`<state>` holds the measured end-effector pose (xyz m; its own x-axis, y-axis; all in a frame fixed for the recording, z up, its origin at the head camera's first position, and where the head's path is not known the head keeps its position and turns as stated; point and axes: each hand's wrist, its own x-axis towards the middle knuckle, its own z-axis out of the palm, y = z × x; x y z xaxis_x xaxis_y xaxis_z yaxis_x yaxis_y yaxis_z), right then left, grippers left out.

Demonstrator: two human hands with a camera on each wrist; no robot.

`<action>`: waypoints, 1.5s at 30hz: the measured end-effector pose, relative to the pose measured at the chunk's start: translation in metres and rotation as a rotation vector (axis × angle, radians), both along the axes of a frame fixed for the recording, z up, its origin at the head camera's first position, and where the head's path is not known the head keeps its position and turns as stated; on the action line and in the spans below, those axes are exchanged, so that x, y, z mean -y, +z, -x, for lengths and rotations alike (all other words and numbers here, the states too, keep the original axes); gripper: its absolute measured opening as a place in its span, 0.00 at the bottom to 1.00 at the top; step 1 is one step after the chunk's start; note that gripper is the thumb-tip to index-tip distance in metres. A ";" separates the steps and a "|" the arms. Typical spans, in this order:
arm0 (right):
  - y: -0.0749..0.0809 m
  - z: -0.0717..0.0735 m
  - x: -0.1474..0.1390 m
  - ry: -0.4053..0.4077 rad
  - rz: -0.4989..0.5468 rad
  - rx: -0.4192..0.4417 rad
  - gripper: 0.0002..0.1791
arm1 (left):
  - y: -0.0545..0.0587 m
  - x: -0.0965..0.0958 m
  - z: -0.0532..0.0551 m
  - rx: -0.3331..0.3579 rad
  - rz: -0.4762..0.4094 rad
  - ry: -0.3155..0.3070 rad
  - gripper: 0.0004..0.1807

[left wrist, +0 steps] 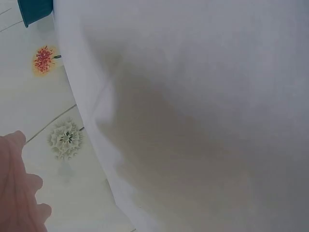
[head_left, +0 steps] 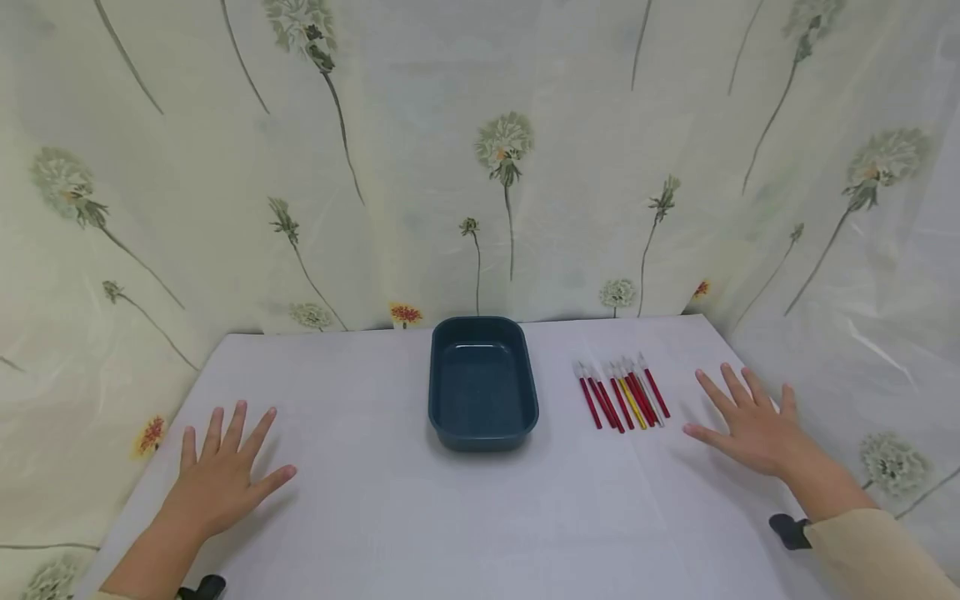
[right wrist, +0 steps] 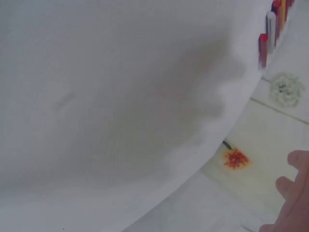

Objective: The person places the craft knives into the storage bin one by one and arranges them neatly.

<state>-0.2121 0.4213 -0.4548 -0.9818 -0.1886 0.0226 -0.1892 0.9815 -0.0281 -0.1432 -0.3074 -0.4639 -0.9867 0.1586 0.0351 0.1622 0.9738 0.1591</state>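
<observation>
In the head view my left hand (head_left: 213, 485) is spread above the left side of the white table, its fingers straight and holding nothing. On the other side my right hand (head_left: 757, 427), fingers also spread, hovers just right of a group of slim pens (head_left: 615, 400). Most of these pens are red, with one yellow and one silvery; clear pointed caps face the back wall. A dark teal rectangular tray (head_left: 483, 437) stands between the hands, left of the pens, and nothing shows inside it. Both wrist views catch only part of each hand, with its shadow on the cloth.
A white cloth covers the table (head_left: 480, 525). Behind and beside it hangs a pale curtain (head_left: 420, 167) printed with dandelions, meeting the table's back edge close behind the tray. Dark wrist straps (head_left: 789, 532) show near both wrists.
</observation>
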 end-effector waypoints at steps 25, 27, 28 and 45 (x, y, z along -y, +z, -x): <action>-0.006 0.023 0.015 -0.002 0.069 0.042 0.54 | 0.002 -0.030 0.016 -0.052 -0.084 -0.079 0.49; -0.007 0.026 0.016 -0.001 0.068 0.041 0.54 | 0.003 -0.034 0.018 -0.054 -0.092 -0.089 0.48; -0.008 0.028 0.016 0.000 0.068 0.041 0.54 | 0.003 -0.036 0.019 -0.058 -0.101 -0.095 0.48; -0.012 0.044 0.026 0.025 0.136 0.060 0.49 | -0.003 -0.071 0.040 -0.083 -0.205 -0.176 0.45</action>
